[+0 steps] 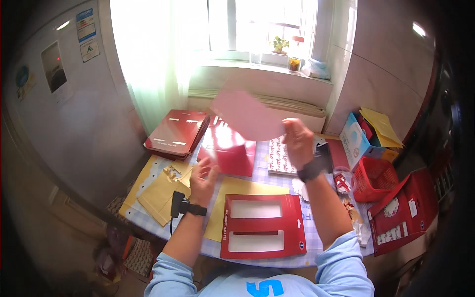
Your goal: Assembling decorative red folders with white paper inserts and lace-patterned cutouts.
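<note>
Head view: a big pale pink sheet (250,116) is up in the air over the far part of the desk (312,237). The right hand (299,141) has it by one edge, with the fingers pinched on its right side. The sheet looks blurry, and the rest of it has no hand under it. The left hand (203,180) is lower down, its fingers spread and a bit bent, with nothing in them that I can see. It is close to a shiny red sheet (232,156), but I cannot tell if they touch.

I think a big sheet like this could flop or crease if just one hand holds it. A soft pinch should be enough, and the left hand could help hold up the loose side. It seems smart to keep it away from the pile of red cards (175,131) and the red card with two windows (257,224), so nothing gets bumped.
</note>
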### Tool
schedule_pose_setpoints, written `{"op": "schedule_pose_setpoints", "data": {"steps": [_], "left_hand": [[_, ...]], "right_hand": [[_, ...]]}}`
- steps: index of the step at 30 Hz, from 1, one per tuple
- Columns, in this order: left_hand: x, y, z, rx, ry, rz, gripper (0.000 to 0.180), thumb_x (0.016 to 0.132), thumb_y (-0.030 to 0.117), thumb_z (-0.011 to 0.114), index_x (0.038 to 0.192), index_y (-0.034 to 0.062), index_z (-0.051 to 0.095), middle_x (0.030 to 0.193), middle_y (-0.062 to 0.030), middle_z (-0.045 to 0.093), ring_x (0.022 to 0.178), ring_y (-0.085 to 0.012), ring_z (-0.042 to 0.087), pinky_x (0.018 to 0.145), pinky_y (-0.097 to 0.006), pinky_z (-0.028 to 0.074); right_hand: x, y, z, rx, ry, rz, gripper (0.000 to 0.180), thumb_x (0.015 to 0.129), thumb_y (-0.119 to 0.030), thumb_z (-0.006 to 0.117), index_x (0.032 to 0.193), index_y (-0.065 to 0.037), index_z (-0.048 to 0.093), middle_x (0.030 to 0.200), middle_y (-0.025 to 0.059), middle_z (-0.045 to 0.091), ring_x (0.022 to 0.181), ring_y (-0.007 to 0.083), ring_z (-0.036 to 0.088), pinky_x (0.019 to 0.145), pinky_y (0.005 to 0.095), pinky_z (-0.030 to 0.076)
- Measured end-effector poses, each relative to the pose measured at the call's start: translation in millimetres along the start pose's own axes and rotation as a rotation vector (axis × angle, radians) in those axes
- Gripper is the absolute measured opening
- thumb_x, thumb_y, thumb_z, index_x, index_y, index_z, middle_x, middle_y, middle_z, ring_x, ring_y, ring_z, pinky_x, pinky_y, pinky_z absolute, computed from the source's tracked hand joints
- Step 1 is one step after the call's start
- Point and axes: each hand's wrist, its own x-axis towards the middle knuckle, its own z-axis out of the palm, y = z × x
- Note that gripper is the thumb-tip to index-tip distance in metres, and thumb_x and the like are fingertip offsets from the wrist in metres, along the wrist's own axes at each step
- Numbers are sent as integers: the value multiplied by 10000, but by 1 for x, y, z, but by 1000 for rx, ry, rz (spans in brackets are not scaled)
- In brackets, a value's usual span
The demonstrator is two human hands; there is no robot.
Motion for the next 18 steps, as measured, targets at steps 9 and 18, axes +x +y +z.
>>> {"op": "schedule_pose_setpoints", "data": {"steps": [9, 18], "left_hand": [[-7, 64, 6, -1140, -324, -330, 497, 887, 174, 677, 1304, 35, 447, 1244, -93, 557, 1156, -184, 544, 942, -316, 469], [-38, 111, 19, -1031, -350, -542, 324, 979, 157, 484, 1266, 8, 477, 1205, -100, 582, 1110, -214, 575, 953, -374, 463]], "right_hand": [[-26, -12, -89, 384, -35, 451, 254, 985, -221, 533, 921, 0, 641, 722, 16, 622, 607, 85, 578, 561, 218, 472], [-108, -53, -88, 186, -295, 335, 269, 927, -64, 549, 1174, 37, 588, 1144, 176, 636, 1068, 300, 622, 906, 375, 498]]}}
